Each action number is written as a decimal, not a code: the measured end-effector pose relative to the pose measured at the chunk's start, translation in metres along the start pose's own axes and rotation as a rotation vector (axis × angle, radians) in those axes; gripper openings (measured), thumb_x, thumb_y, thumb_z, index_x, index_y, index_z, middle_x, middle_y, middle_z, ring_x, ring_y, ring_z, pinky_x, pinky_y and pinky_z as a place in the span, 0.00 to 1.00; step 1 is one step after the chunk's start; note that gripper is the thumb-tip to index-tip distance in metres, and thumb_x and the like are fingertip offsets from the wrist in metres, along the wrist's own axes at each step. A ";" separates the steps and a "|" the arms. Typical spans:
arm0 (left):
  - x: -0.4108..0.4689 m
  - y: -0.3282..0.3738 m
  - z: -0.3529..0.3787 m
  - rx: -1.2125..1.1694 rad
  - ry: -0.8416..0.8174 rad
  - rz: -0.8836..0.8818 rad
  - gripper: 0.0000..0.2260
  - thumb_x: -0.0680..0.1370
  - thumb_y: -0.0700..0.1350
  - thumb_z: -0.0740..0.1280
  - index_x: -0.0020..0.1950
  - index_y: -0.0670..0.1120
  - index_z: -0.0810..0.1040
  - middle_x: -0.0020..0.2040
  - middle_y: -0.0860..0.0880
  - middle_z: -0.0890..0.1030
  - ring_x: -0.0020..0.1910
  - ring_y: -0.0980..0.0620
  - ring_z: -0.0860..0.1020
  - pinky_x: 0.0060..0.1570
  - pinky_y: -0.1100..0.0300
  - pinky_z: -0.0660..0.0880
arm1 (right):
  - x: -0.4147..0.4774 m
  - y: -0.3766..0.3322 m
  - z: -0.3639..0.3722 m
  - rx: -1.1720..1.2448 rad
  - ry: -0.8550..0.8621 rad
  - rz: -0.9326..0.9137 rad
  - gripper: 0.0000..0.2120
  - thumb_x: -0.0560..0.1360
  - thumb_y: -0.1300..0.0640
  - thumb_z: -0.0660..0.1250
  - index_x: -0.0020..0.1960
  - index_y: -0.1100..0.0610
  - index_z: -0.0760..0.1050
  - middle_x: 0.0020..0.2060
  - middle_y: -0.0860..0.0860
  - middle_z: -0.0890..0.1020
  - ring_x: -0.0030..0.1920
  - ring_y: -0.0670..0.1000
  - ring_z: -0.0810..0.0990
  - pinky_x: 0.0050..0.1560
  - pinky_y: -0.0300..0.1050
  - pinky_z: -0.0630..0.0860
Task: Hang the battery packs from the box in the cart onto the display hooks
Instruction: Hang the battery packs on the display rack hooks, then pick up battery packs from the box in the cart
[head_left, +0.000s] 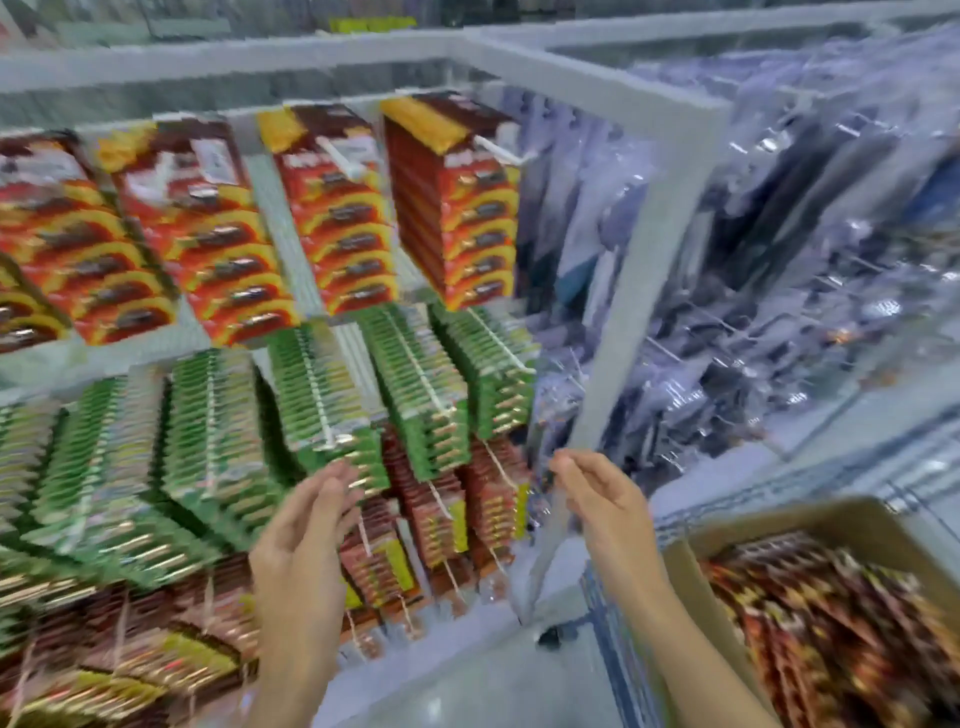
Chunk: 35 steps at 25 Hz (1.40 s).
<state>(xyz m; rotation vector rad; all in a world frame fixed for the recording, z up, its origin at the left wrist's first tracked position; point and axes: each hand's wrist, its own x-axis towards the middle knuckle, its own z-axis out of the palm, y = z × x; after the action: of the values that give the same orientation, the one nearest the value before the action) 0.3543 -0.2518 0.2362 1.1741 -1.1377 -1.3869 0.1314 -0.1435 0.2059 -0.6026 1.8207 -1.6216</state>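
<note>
A cardboard box (769, 525) at the lower right holds several red-and-brown battery packs (831, 623). Rows of packs hang on display hooks: red and yellow ones (337, 208) on top, green ones (415, 384) in the middle, dark red ones (441, 509) lower down. My left hand (306, 525) is raised with relaxed fingers just below a green row and holds nothing. My right hand (597, 499) hovers by the grey upright post (649, 291), fingers loosely curled and empty. The picture is blurred by motion.
To the right of the post hang many clear bags with dark goods (779, 234). The wire cart edge (613, 649) runs under the box. A pale floor strip (467, 686) lies between the display and the cart.
</note>
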 end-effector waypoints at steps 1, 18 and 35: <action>-0.011 -0.014 0.015 0.009 -0.040 -0.048 0.10 0.84 0.43 0.65 0.61 0.44 0.83 0.57 0.46 0.87 0.57 0.47 0.85 0.61 0.51 0.82 | -0.003 0.016 -0.025 -0.007 0.045 0.025 0.05 0.81 0.52 0.69 0.54 0.49 0.84 0.45 0.41 0.87 0.48 0.41 0.83 0.50 0.37 0.75; -0.205 -0.238 0.339 0.488 -0.760 -0.583 0.05 0.83 0.46 0.68 0.55 0.49 0.84 0.50 0.49 0.87 0.52 0.49 0.84 0.58 0.51 0.81 | -0.068 0.160 -0.353 -0.168 0.536 0.541 0.13 0.82 0.45 0.65 0.62 0.51 0.79 0.56 0.45 0.83 0.59 0.48 0.80 0.60 0.45 0.74; -0.273 -0.392 0.441 0.979 -0.510 -0.698 0.08 0.78 0.41 0.73 0.56 0.41 0.79 0.56 0.40 0.82 0.55 0.39 0.81 0.55 0.50 0.78 | -0.077 0.169 -0.400 -0.187 0.493 0.675 0.08 0.82 0.44 0.64 0.58 0.44 0.78 0.51 0.35 0.81 0.50 0.32 0.77 0.43 0.24 0.70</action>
<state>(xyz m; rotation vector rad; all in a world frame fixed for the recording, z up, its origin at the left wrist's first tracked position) -0.0988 0.0914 -0.0788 2.1211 -2.0170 -1.7492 -0.0863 0.2163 0.0720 0.3633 2.2096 -1.1935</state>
